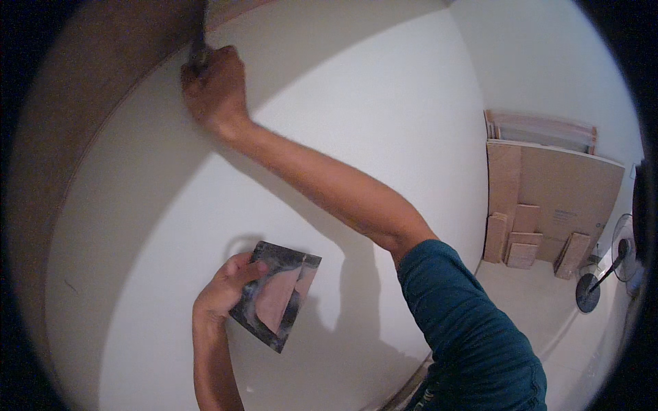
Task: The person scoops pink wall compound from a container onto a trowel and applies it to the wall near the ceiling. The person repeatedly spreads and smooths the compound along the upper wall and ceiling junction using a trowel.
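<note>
My left hand (pixel 226 291), low in the view, grips a dark flat plate (pixel 288 255) by its left edge, with the thumb on top. A smooth patch of pinkish paste (pixel 277 301) lies across the plate, and grey smears surround it. My right hand (pixel 221 89) reaches up to the top left, closed around a narrow dark tool (pixel 198 46). That tool points upward along the brown surface's edge; its far end blends into the shadow, so its exact kind is unclear. Both hands are in front of a white wall (pixel 370 123).
A brown surface (pixel 82 82) borders the white wall along the upper left. To the right, a large cardboard sheet (pixel 569 185) leans against the wall, with several small brown pieces before it. A standing fan (pixel 622 250) stands on the pale floor (pixel 541 322).
</note>
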{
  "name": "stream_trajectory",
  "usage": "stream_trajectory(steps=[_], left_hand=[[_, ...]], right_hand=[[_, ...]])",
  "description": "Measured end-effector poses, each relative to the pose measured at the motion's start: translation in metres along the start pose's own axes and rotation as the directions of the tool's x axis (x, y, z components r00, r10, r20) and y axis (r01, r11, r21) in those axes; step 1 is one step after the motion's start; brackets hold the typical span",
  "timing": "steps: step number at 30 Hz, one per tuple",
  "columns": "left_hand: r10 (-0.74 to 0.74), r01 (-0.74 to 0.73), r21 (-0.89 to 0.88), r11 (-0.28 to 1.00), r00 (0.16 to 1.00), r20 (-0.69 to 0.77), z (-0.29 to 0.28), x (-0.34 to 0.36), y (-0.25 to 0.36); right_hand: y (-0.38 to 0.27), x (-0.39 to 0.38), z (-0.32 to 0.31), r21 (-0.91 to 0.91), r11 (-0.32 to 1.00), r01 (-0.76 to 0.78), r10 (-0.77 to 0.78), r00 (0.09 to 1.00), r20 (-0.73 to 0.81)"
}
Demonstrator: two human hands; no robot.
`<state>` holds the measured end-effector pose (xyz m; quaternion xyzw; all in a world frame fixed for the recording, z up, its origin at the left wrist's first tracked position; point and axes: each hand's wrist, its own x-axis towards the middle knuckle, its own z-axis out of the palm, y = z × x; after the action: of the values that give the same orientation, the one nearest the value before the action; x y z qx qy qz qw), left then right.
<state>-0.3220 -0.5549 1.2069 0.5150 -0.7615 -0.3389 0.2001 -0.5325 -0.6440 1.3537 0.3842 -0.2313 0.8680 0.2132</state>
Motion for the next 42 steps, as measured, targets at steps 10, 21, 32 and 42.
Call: stream_trajectory(steps=[10,21,32,42], left_hand=[[0.031,-0.023,-0.116,0.993,0.997,0.074,-0.006,0.010,-0.021],[-0.002,0.030,-0.207,0.978,0.991,0.134,-0.002,0.004,-0.004],[-0.090,0.104,-0.199,0.974,0.993,0.075,-0.005,-0.008,-0.008],[-0.070,0.078,-0.155,0.985,0.996,0.058,0.004,0.005,0.000]], right_hand=[[0.077,-0.023,-0.050,0.285,0.954,-0.089,0.078,0.996,0.051],[0.324,0.190,-0.119,0.232,0.949,-0.213,0.283,0.901,-0.328],[0.402,0.251,-0.131,-0.835,0.396,0.382,-0.378,0.897,0.231],[0.371,0.222,-0.123,0.618,0.702,-0.355,0.316,0.932,0.177]])
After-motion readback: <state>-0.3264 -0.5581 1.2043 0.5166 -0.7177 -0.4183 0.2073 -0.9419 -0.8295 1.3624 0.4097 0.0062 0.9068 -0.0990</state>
